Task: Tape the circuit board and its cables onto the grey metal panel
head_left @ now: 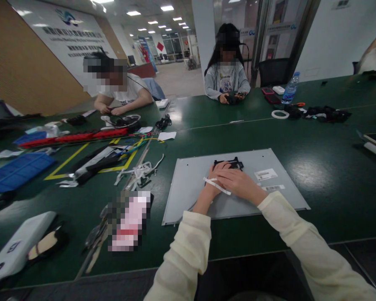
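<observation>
**Two hands on a grey panel**

A flat grey rectangular metal panel [188, 179] lies on the dark green table [301, 125]. The left hand [217, 170] meets a small black plastic bracket [235, 162] at the panel's 12 o'clock, its finger state indiscernible. The right hand [240, 182], fingers straight and together, overlaps it. A thin white strip [217, 186] crosses the left wrist.

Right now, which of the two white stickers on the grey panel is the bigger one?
The upper sticker, farther from the person on the grey panel; the lower sticker is only a thin strip.
</observation>
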`<action>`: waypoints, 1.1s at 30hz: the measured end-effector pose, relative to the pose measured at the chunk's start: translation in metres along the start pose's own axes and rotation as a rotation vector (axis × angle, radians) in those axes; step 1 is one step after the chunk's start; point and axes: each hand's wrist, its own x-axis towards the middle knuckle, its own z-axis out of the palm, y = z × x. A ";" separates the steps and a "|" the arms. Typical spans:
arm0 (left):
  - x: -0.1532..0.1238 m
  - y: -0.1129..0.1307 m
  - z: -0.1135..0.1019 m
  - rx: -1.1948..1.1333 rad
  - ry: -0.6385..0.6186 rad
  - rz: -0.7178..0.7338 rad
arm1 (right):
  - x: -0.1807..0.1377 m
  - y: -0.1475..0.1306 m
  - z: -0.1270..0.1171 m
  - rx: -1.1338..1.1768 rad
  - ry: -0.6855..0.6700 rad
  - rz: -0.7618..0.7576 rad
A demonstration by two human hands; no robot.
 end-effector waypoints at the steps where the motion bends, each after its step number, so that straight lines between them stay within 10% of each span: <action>1: 0.000 0.000 -0.003 -0.001 -0.017 0.007 | 0.000 -0.002 -0.001 0.025 -0.008 -0.006; 8: 0.000 0.002 -0.011 -0.008 -0.064 -0.006 | -0.007 -0.002 -0.009 0.159 0.026 0.054; 14: 0.006 0.007 -0.007 -0.042 0.048 -0.038 | -0.029 0.039 -0.017 0.118 0.179 0.529; 23: 0.007 0.007 -0.005 -0.023 0.047 -0.050 | -0.061 0.070 -0.027 0.280 -0.331 0.673; 33: 0.007 0.010 -0.008 -0.030 0.038 -0.054 | -0.055 0.060 -0.044 0.512 -0.447 0.709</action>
